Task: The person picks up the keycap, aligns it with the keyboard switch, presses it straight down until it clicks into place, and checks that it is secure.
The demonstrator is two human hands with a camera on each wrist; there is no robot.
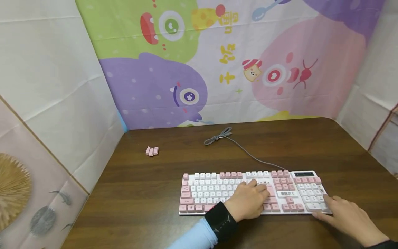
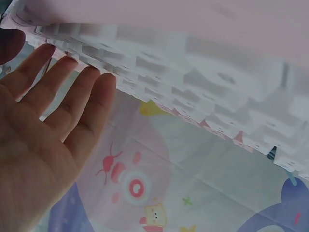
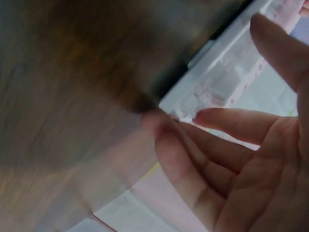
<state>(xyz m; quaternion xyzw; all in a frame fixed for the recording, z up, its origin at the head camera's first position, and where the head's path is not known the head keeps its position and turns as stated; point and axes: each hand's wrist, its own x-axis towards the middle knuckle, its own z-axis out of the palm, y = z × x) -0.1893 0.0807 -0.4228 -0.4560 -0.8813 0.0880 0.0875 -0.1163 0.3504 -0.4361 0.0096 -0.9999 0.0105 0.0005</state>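
A pink-and-white keyboard (image 1: 206,193) lies flat on the wooden table. Over its letter keys, toward the pink enter-key area, my left hand (image 1: 247,200) reaches with its fingers extended. In the left wrist view those fingertips (image 2: 107,83) are right at the white keys. At the keyboard's front right corner, my right hand (image 1: 348,216) holds the frame, thumb along the front edge and the fingers by the number pad's right side. The right wrist view shows the bent fingers (image 3: 176,150) around the white corner (image 3: 169,104).
Several small pink keycaps (image 1: 151,151) lie together on the table (image 1: 149,193) at the far left. A grey cable (image 1: 252,155), bundled at its end, runs from the keyboard's back edge. A cartoon-printed cloth (image 1: 230,97) hangs behind the table.
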